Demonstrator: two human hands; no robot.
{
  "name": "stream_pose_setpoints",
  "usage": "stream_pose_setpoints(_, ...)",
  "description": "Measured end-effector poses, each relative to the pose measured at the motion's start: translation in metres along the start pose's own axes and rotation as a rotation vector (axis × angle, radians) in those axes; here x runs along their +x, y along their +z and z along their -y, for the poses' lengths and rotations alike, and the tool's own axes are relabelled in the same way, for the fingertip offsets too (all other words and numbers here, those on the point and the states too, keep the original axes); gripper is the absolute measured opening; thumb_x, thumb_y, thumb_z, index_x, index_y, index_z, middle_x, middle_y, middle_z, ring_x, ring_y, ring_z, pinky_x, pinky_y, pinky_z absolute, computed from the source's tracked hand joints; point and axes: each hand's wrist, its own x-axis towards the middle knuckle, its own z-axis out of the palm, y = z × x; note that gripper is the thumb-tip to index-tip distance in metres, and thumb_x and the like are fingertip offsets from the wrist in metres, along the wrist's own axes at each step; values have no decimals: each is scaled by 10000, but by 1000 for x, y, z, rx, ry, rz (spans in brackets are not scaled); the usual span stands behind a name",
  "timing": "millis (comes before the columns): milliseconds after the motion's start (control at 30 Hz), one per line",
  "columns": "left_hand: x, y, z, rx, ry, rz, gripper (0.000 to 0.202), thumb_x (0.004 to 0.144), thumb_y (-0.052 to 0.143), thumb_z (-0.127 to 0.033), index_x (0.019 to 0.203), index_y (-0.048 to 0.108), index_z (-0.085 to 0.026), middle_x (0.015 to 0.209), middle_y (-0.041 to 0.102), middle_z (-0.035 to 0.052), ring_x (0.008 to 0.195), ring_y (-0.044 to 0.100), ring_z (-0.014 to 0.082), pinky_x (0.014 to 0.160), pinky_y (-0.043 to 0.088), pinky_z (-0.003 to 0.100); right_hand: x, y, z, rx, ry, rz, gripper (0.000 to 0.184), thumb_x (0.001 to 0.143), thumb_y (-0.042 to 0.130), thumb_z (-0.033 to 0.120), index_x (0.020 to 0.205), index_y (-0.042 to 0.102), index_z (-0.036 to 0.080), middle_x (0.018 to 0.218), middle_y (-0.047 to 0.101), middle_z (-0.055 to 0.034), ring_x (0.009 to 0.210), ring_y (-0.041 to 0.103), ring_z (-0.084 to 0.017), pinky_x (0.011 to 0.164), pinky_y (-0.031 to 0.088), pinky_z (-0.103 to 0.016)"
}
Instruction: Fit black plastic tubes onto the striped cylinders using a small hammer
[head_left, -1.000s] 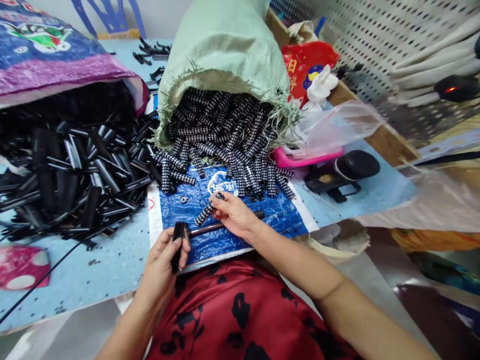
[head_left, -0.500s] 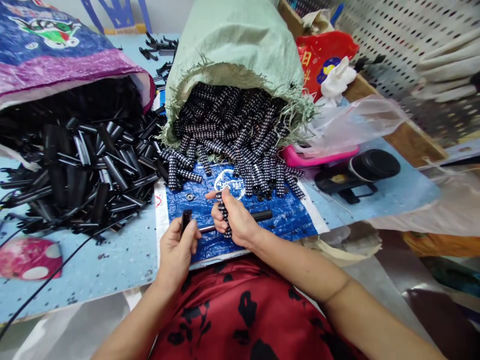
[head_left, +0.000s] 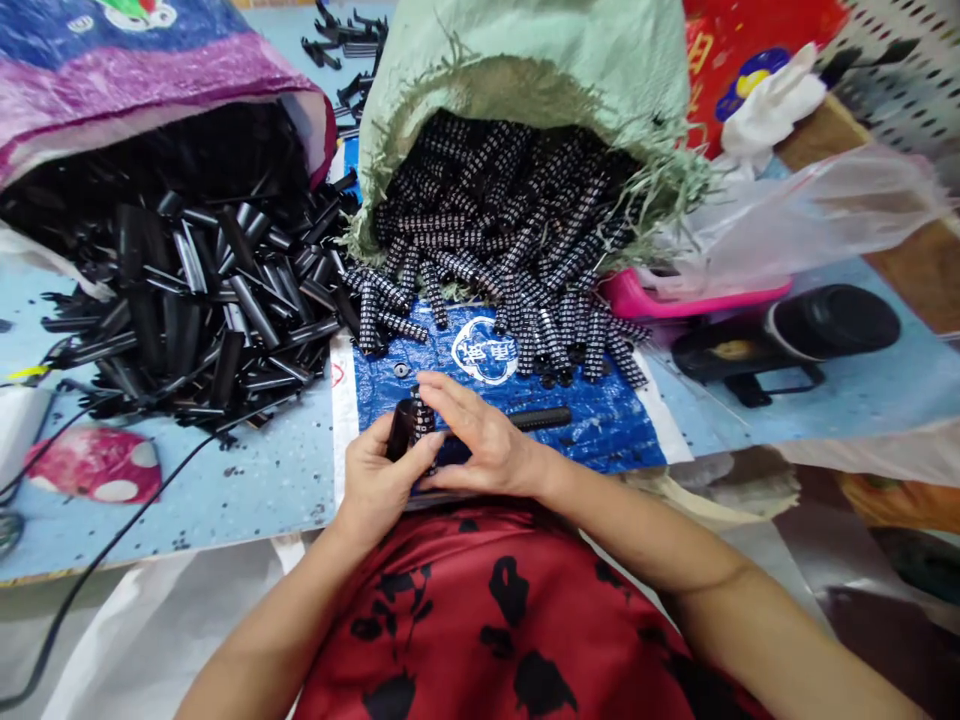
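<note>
My left hand (head_left: 379, 475) is closed around a curved black plastic piece (head_left: 401, 430). Against that piece stands a black cylinder with rows of small white marks (head_left: 424, 415), and my left thumb lies across it. My right hand (head_left: 480, 440) has its fingers stretched around the cylinder's upper and lower ends. Part of the cylinder is hidden by my hands. Behind my right hand a black ribbed handle (head_left: 544, 418) lies on the blue plastic sheet (head_left: 600, 450). Several matching cylinders (head_left: 517, 260) spill from a pale green woven sack (head_left: 525, 40).
On the left, black plastic pieces (head_left: 232, 290) pour from a blue and purple bag (head_left: 255, 70). A red spotted object (head_left: 97, 465) and a black cable (head_left: 124, 540) lie nearer. To the right are a pink tray (head_left: 697, 297), a clear bag (head_left: 810, 215) and a black flask (head_left: 832, 320).
My right hand has brought the marked cylinder left against the black piece, and its fingers have straightened. The view has shifted closer to the table.
</note>
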Motion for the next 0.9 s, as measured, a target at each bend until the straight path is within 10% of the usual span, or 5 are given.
stream_pose_setpoints(200, -5, 6, -1, 11, 49, -44, 553, 1015, 480, -653, 831, 673, -168, 641, 558, -3, 576, 464, 108, 575, 408, 235, -1, 2, 12, -159, -55, -78, 1037, 915, 715, 585, 1681, 182, 131, 1523, 501, -241, 1494, 466, -302, 1202, 481, -463)
stream_pose_setpoints(433, -3, 6, 4, -165, 8, -5, 381, 930, 708, -548, 1094, 778, -211, 1051, 759, 43, 946, 658, 163, 879, 518, 261, -3, 7, 18, -257, -89, -108, 994, 938, 718, 516, 1670, 200, 89, 1494, 532, -253, 1472, 495, -311, 1174, 519, -451)
stream_pose_setpoints(733, 4, -16, 18, -154, -87, 36, 427, 804, 823, -511, 1048, 738, -171, 897, 762, 54, 741, 685, 167, 728, 557, 295, -21, 12, 14, -289, 100, 26, 1021, 877, 684, 708, 1635, 316, 131, 1566, 484, -236, 1514, 418, -375, 1212, 421, -561)
stream_pose_setpoints(900, 15, -62, 24, 556, 263, -77, 268, 890, 729, -408, 1037, 759, -186, 935, 743, 56, 806, 654, 170, 794, 495, 302, -42, -6, 9, -574, 201, 140, 219, 1028, 607, 306, 1151, 690, 145, 1086, 733, -124, 1018, 675, -257, 883, 537, -399)
